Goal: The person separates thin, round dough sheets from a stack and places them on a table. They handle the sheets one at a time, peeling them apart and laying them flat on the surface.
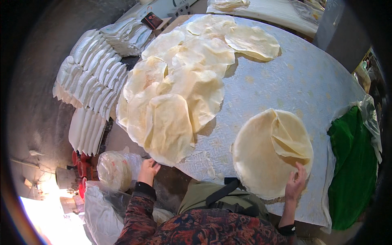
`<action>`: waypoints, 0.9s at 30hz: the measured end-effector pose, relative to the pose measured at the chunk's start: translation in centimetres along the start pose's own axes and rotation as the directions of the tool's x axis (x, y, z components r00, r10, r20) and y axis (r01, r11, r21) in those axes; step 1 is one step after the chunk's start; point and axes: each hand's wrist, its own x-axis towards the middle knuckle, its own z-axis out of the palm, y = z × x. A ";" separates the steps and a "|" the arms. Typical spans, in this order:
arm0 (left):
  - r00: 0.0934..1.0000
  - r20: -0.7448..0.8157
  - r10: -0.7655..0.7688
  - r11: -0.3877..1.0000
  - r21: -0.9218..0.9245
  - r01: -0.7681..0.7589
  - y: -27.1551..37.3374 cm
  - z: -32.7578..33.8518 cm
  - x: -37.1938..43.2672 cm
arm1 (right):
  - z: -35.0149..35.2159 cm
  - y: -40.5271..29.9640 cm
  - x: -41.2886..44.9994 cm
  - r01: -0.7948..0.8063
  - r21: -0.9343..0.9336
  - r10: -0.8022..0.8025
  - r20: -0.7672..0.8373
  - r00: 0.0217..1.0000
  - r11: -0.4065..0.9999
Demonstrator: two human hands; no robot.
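Observation:
My left hand (148,172) is at the near edge of a spread pile of thin, round, pale-yellow flatbread-like sheets (170,125). Its fingertips meet the rim of the lowest sheet; whether they pinch it cannot be told. On the right of the padded table lies a neat round stack of such sheets (257,153). The top sheet's upper right part is folded over in a creased flap (286,137). My right hand (296,182) hovers over or rests at the stack's lower right edge, fingers apart and holding nothing visible.
A light blue quilted cover (260,82) spreads over the curved-looking table. Green cloth (352,171) and clear plastic hang at the right edge. Stacked white bags (92,73) stand at the left. Plastic-wrapped round goods (114,171) sit below them. A grey pillar (343,33) rises at the upper right.

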 end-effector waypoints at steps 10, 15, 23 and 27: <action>0.262 0.712 0.651 0.278 0.097 -0.956 -7.9 12.9 -8.2 | 1.0 4.2 6.8 0.221 -0.500 -0.208 0.082 0.975 0.837; 0.233 0.931 -0.280 0.600 0.359 -0.715 -19.4 20.0 -19.3 | -0.9 -2.4 6.9 0.308 -0.325 -0.312 0.041 0.949 0.894; 0.385 0.744 -0.546 0.806 0.593 -0.002 -22.8 23.7 -23.0 | 1.4 -7.5 0.9 0.457 0.018 -0.457 0.073 0.887 0.889; 0.407 0.834 -0.373 0.869 0.468 -0.161 -23.5 22.7 -20.8 | -0.8 -6.9 3.3 0.296 -0.180 -0.323 -0.142 0.936 0.938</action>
